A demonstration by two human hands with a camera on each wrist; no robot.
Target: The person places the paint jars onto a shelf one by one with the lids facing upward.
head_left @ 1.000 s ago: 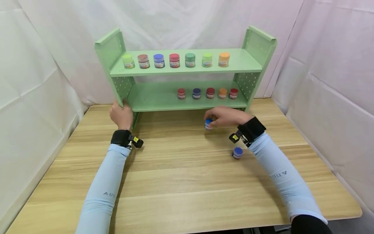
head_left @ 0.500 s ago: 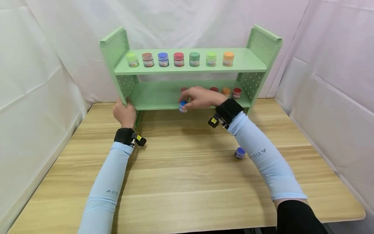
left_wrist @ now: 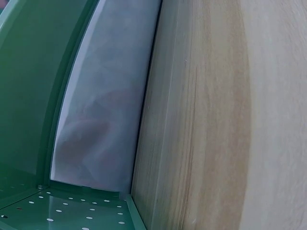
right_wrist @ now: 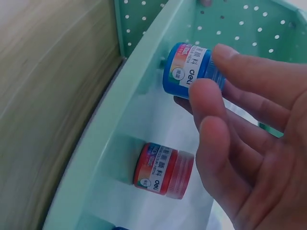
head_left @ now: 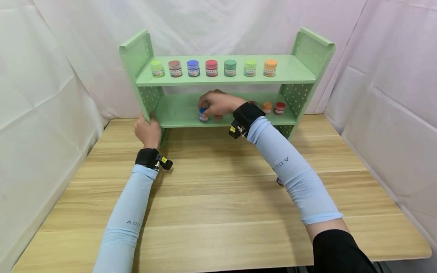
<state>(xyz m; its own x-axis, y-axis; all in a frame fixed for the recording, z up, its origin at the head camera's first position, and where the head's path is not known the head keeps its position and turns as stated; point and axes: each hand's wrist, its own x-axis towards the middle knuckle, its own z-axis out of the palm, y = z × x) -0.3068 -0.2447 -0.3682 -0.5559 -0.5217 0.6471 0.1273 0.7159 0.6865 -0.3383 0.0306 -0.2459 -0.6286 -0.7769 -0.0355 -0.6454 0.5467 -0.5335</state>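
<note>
My right hand [head_left: 220, 104] pinches a blue paint jar [right_wrist: 184, 69] by its lid end, over the lower board of a green two-tier shelf [head_left: 225, 88]. In the right wrist view the jar's label faces the camera, and a red paint jar [right_wrist: 158, 170] stands beside it on the same board. My left hand [head_left: 147, 131] grips the front edge of the shelf's left side panel, low down; its fingertips are hidden behind the panel. The left wrist view shows the shelf's perforated green side panel [left_wrist: 72, 211] and the tabletop, not the hand itself.
Several paint jars, among them a green jar [head_left: 230, 68], line the upper board. On the lower board's right side stand an orange jar [head_left: 267, 107] and a red jar [head_left: 279, 109]; others are behind my right hand. Another jar [head_left: 280, 181] on the wooden table [head_left: 205, 212] is mostly hidden by my right sleeve.
My right hand has carried the blue jar up from the table and leftward to the lower board. My left hand has kept its grip on the shelf.
</note>
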